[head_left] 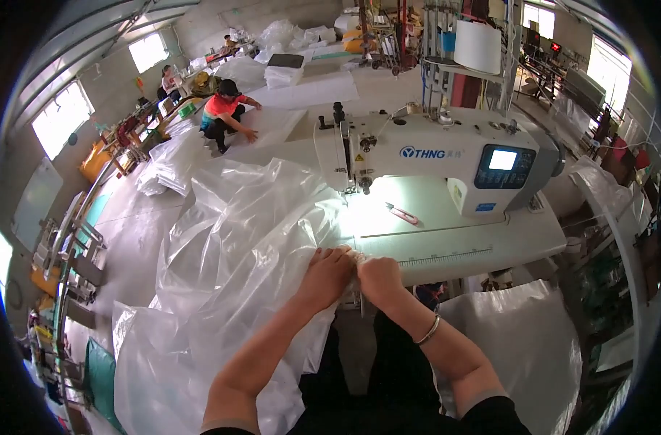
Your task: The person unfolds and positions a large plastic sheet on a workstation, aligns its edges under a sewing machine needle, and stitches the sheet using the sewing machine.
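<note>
A large translucent plastic sheet [236, 246] drapes in folds from the sewing machine's bed down to my left and across my lap. At the front edge of the bed, my left hand [329, 274] is closed on the sheet's gathered edge. Right beside it, my right hand [379, 279] makes a fist around the same bunched edge; its fingertips are hidden. The white sewing machine [417, 156] stands just beyond both hands, its needle area brightly lit. Small thread snips [403, 214] with pale red handles lie on the bed, apart from my hands.
A lit control panel [504, 168] is on the machine's right end. A white thread cone [477, 48] stands above on a rack. Another plastic sheet [511, 341] hangs at lower right. On the floor beyond, a person [225, 112] crouches over flat sheets, near piled plastic [172, 163].
</note>
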